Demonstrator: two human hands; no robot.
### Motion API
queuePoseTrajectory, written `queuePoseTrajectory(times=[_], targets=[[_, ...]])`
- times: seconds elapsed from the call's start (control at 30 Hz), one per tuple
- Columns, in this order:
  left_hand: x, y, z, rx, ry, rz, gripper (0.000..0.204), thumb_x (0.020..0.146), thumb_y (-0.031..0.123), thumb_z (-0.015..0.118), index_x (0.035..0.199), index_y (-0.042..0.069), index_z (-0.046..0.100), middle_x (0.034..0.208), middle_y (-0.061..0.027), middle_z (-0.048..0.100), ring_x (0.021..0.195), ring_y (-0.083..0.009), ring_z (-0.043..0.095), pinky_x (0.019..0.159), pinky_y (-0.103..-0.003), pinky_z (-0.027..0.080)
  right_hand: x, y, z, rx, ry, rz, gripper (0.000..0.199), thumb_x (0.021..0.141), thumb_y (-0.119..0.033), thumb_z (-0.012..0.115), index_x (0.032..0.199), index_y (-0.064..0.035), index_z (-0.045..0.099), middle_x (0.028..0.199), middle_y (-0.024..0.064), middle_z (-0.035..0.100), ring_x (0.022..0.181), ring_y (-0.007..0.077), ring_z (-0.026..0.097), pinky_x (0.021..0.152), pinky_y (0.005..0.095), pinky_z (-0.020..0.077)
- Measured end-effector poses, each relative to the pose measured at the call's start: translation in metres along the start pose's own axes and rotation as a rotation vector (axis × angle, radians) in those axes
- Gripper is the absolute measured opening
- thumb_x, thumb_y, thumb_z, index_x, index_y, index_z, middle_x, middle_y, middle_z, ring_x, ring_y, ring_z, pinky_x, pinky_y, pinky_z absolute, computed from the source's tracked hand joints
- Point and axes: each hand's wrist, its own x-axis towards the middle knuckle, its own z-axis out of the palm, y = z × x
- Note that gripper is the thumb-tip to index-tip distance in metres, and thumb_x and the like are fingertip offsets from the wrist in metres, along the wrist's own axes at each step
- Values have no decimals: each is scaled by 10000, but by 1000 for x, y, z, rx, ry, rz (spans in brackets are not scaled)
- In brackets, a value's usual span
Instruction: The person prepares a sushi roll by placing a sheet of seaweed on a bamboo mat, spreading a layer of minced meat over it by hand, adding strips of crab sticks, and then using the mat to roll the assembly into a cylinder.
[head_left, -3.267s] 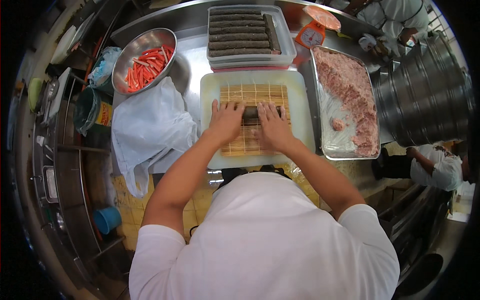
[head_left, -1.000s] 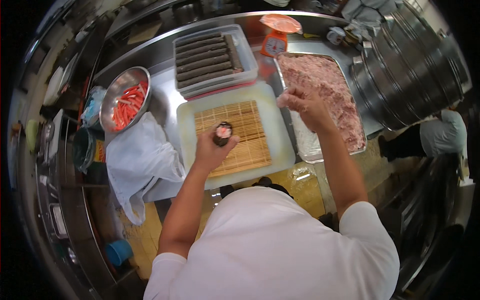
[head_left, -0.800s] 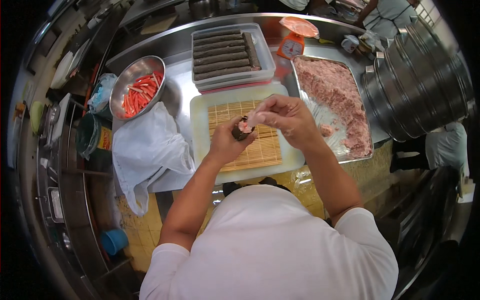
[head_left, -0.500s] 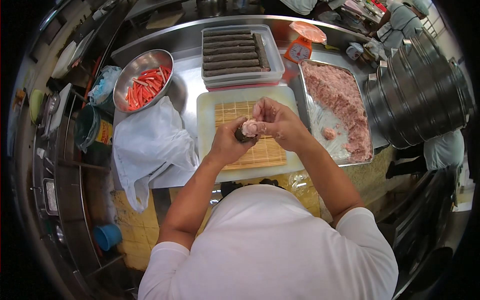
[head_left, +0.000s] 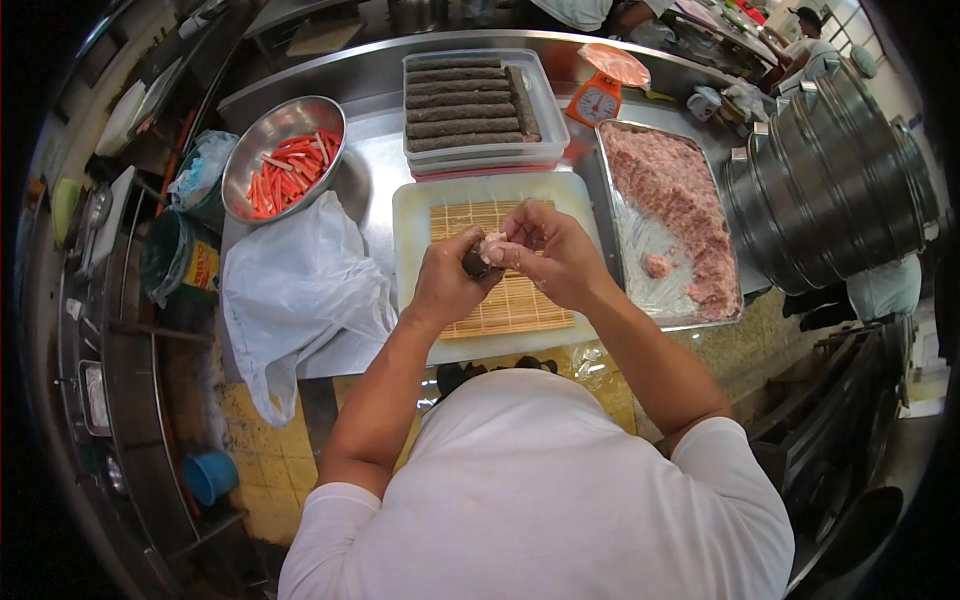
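Note:
My left hand (head_left: 446,278) is wrapped round a dark seaweed roll (head_left: 474,264), its end pointing up towards me. Pink minced meat (head_left: 492,247) sits at the roll's end, and the fingers of my right hand (head_left: 552,256) pinch it there. Both hands are above a bamboo rolling mat (head_left: 520,318), which lies on a pale cutting board (head_left: 412,212). To the right, a metal tray (head_left: 638,318) lined with clear film holds a large mass of pink minced meat (head_left: 690,200) and a small separate lump (head_left: 657,265).
Behind the board, a clear plastic container (head_left: 556,150) holds several finished seaweed rolls. An orange scale (head_left: 597,100) stands beside it. At left are a steel bowl (head_left: 236,180) of red-and-white sticks and a white plastic bag (head_left: 300,280). Stacked metal steamers (head_left: 830,190) stand far right.
My hands have shifted slightly, and the roll's end is tilted a little differently. Less of the pink meat shows between my fingers.

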Motion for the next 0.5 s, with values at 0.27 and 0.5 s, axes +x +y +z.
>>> queuePoseTrajectory(times=[0.27, 0.5], targets=[[1, -6, 0, -69, 71, -62, 283, 779, 94, 815, 1016, 24, 678, 865, -168, 717, 760, -284, 708, 692, -374, 531, -21, -15, 11, -803, 114, -403, 338, 868, 65, 621, 1187, -37, 665, 1018, 124, 686, 955, 246, 675, 807, 317, 536], [3, -10, -2, -26, -37, -214, 304, 791, 123, 827, 1047, 32, 689, 891, -106, 735, 783, -188, 684, 747, -344, 537, -21, -11, 10, -881, 123, -543, 515, 799, 65, 623, 1293, -79, 633, 1192, 163, 640, 1084, 356, 614, 912, 430, 515]])
